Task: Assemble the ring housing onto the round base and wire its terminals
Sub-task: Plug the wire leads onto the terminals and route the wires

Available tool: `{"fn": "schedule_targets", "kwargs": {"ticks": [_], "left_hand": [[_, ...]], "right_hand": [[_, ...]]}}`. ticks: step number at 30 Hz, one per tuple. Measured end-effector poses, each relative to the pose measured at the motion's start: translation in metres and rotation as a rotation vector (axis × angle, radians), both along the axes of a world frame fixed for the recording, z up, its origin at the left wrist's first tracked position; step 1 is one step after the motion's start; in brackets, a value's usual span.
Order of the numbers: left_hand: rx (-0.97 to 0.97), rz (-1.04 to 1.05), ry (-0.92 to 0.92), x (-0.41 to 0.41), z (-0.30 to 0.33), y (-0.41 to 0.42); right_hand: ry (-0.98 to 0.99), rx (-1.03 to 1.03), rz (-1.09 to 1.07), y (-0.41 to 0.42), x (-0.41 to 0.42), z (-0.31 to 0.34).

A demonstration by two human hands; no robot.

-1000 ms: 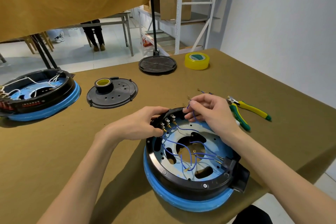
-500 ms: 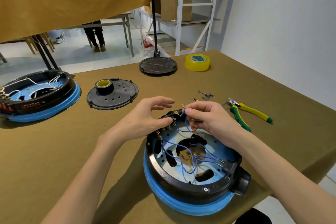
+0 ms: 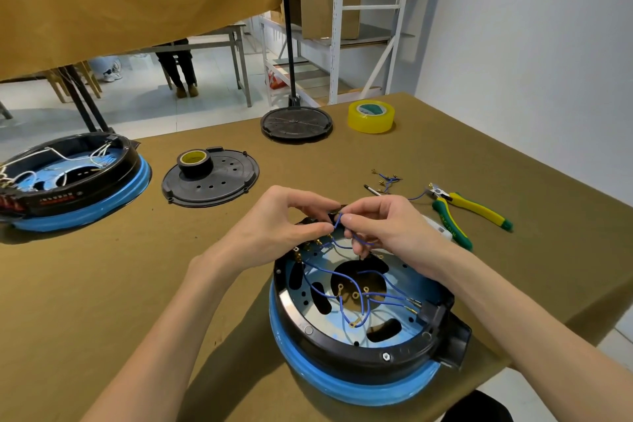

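The housing [image 3: 342,349] is already seated on the blue base [image 3: 346,387], which sits at the near edge of the table [image 3: 137,284] — so the wiring step is judged to be in hand. A blue wire [image 3: 337,221] is pinched between the fingertips of the left hand [image 3: 274,229] and the right hand [image 3: 387,226], the two brought close together just above the terminals [image 3: 308,247] on the housing's far rim. Several other blue leads are already run across the inside, some with ring lugs lying loose near the centre. Next, the held wire's end would have to be steered down onto a free terminal and pressed home — fine, steady work. Spare wires [image 3: 385,180] and pliers [image 3: 469,212] lie unused to the right.
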State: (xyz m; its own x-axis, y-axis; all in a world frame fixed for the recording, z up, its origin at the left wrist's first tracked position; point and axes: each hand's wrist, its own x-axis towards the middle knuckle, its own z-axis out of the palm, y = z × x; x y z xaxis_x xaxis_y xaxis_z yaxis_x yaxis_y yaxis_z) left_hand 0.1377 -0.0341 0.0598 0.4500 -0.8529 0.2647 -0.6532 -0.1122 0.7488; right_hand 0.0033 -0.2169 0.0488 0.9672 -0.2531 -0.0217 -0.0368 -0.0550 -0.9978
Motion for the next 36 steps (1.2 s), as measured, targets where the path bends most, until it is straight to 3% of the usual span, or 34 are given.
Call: {"fn": "schedule_targets", "kwargs": {"ticks": [4, 12, 23, 36], "left_hand": [[0.079, -0.019, 0.012, 0.006, -0.001, 0.005], [0.134, 0.011, 0.009, 0.012, -0.010, 0.006], [0.181, 0.073, -0.061, 0.011, -0.022, -0.002], [0.205, 0.089, -0.032, 0.008, -0.024, -0.005]], "right_hand": [[-0.011, -0.302, -0.019, 0.005, 0.002, -0.007], [-0.022, -0.580, -0.031, 0.007, 0.001, -0.012], [0.037, -0.657, -0.079, 0.006, 0.006, -0.015], [0.068, -0.493, -0.038, 0.005, 0.007, -0.014]]}}
